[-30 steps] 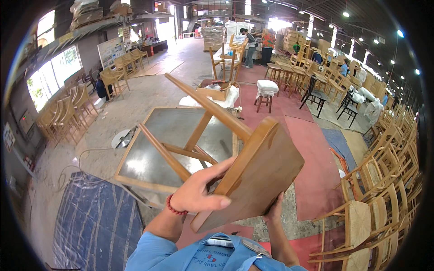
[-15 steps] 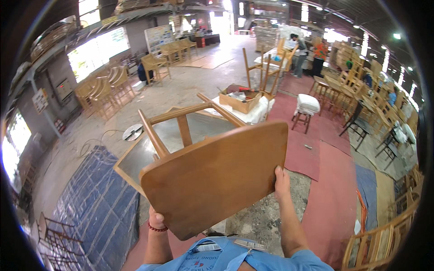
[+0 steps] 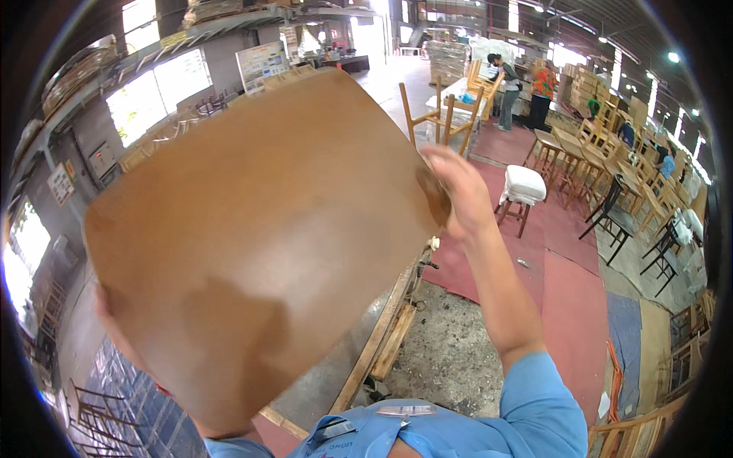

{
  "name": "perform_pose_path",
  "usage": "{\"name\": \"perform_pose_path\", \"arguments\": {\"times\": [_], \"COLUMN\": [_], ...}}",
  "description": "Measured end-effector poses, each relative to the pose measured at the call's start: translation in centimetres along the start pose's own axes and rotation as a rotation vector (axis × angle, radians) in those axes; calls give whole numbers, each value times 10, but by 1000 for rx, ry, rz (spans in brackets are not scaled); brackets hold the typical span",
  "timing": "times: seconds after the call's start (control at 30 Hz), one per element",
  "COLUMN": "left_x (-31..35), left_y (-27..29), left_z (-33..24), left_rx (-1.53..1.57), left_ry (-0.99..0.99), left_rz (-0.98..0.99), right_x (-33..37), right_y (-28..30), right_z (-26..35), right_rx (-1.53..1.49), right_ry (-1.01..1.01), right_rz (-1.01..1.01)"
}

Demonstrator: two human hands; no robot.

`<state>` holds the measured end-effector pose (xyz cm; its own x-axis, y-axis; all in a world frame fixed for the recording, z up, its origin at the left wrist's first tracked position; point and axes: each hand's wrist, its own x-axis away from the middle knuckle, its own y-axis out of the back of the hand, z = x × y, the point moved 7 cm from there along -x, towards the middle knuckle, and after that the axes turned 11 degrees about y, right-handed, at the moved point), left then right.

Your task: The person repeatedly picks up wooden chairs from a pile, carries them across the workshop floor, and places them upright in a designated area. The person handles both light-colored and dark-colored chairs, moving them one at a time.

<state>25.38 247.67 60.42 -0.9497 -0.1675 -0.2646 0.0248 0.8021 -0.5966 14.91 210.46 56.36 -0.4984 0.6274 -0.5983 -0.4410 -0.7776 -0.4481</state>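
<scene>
A wooden stool [image 3: 267, 221] fills the middle of the view, lifted and tilted so that its smooth brown, round-cornered seat faces me. Its legs are hidden behind the seat. My right hand [image 3: 462, 191] holds the seat's right edge, partly blurred. At the left edge my left hand [image 3: 105, 305] grips the seat, its fingers mostly hidden. A shadow falls across the lower part of the seat. Beneath the stool shows part of a metal-topped worktable with a wooden edge [image 3: 374, 340].
A white-covered stool [image 3: 524, 185] stands on red floor matting [image 3: 569, 305]. An upturned wooden chair [image 3: 439, 114] is beyond the seat. Rows of chairs [image 3: 592, 156] line the right side. People [image 3: 505, 91] stand at the back. Blue sheeting [image 3: 145, 404] lies at left.
The stool has come up and left, closer to me, and its seat now hides the legs and most of the worktable. Both hands moved up with it.
</scene>
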Motion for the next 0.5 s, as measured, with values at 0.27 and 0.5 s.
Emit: {"name": "perform_pose_path", "arguments": {"times": [0.27,0.5], "left_x": [-102,-180], "left_y": [-69,32], "left_z": [27,141], "left_rx": [164,-285], "left_ry": [92,123], "left_rz": [443,264], "right_x": [-158,-138], "right_y": [-68,-123], "right_z": [-61,-239], "right_rx": [-145,-74], "right_ry": [3,15], "right_rz": [121,659]}}
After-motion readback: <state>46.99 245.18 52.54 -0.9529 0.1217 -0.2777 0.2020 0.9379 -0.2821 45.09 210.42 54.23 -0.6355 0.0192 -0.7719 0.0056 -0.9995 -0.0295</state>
